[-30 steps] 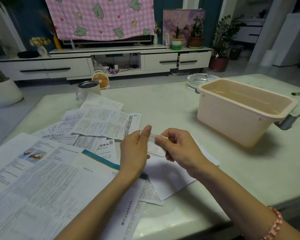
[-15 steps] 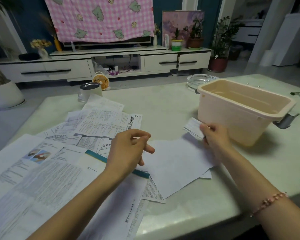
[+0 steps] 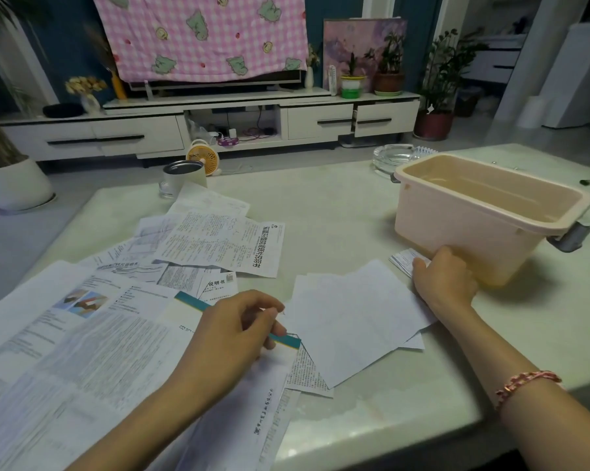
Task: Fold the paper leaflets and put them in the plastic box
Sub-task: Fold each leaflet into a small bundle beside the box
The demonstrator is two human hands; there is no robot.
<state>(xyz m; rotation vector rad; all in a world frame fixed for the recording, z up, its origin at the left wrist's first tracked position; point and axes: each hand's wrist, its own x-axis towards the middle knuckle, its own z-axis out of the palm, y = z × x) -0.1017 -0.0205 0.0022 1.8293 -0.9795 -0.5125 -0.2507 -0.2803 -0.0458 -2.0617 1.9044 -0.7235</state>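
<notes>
Leaflets (image 3: 218, 246) strewn on table (image 3: 337, 205), cabinet (image 3: 93, 137) behind

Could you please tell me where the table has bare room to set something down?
Bare table lies between the leaflets and the plastic box, and along the near right edge. The left half is crowded with overlapping leaflets. The right hand holds a folded leaflet by the box.

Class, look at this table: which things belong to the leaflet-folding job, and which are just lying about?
Job: folded leaflet, held by the right hand; unfolded leaflets; plastic box.
Lying about: glass ashtray; cup; small orange fan.
</notes>
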